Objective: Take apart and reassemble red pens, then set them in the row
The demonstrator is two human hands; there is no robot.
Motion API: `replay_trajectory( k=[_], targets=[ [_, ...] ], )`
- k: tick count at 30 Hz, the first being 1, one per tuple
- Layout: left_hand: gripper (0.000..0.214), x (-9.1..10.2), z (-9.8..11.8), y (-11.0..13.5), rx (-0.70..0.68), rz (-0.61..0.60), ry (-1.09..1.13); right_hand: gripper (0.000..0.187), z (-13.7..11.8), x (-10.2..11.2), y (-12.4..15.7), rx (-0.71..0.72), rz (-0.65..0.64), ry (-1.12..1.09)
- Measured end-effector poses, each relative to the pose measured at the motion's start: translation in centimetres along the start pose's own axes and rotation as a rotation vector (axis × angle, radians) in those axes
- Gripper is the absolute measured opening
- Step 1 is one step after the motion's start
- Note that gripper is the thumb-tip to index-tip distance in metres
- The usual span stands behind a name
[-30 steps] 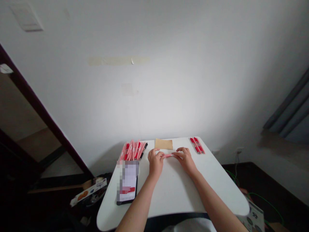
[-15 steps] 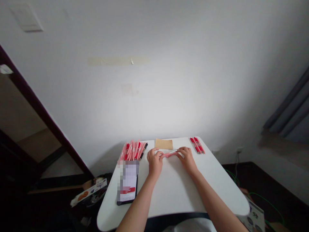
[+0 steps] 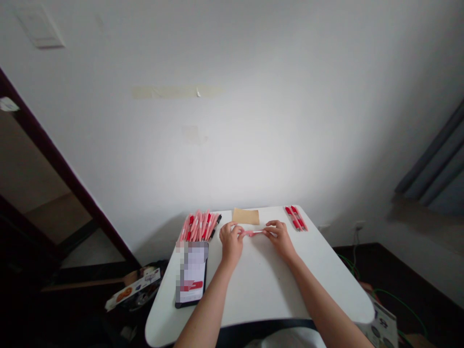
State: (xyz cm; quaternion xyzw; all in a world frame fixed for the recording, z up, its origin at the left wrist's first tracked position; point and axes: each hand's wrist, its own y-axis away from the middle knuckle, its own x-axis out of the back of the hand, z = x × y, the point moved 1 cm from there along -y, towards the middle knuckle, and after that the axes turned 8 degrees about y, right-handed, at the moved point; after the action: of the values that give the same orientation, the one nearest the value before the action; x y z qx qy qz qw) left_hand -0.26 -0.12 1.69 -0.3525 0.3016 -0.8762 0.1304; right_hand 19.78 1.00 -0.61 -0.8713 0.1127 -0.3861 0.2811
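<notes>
Over the far middle of a white table, my left hand and my right hand pinch the two ends of one pink pen, held level between them. Both hands have their fingers closed on it. A pile of several pink and red pens lies at the far left of the table. Three red pens lie side by side at the far right. A tan paper square sits just beyond my hands.
A phone lies on the table's left side, below the pen pile. A white wall stands right behind the table. A printed box lies on the dark floor at left, and another box sits at lower right.
Both hands have shifted slightly toward the far edge with the pen. Half a second ago the pen was tilted, and it is level again now.
</notes>
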Motion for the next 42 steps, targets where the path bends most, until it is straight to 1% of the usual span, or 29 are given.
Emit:
replay_trajectory(
  k=[5,8,13,19,29,35,42],
  targets=[
    [0.008,-0.1,-0.27,-0.08,-0.008,-0.017,-0.025,0.018,0.21,-0.01,-0.04,-0.035,0.007,0.02],
    [0.011,-0.19,-0.49,-0.1,-0.015,-0.006,-0.037,0.016,0.21,-0.02,-0.02,-0.034,0.015,0.048],
    [0.013,-0.2,-0.62,-0.09,0.004,0.0,-0.046,0.018,0.08,-0.11,0.07,-0.01,0.049,0.092],
    [0.012,-0.06,-0.58,-0.16,0.024,0.0,-0.031,0.022,-0.13,0.08,0.18,-0.001,0.054,0.132],
    [0.011,0.03,-0.73,-0.1,0.066,0.071,-0.031,0.028,0.06,-0.05,0.34,-0.017,0.073,0.188],
    [0.012,0.2,-0.64,-0.09,0.069,0.108,-0.037,0.023,-0.02,-0.23,0.53,0.007,0.033,0.273],
    [0.013,0.15,-0.56,-0.05,0.088,0.113,-0.031,0.017,0.09,-0.26,0.48,0.009,0.041,0.293]
  ],
)
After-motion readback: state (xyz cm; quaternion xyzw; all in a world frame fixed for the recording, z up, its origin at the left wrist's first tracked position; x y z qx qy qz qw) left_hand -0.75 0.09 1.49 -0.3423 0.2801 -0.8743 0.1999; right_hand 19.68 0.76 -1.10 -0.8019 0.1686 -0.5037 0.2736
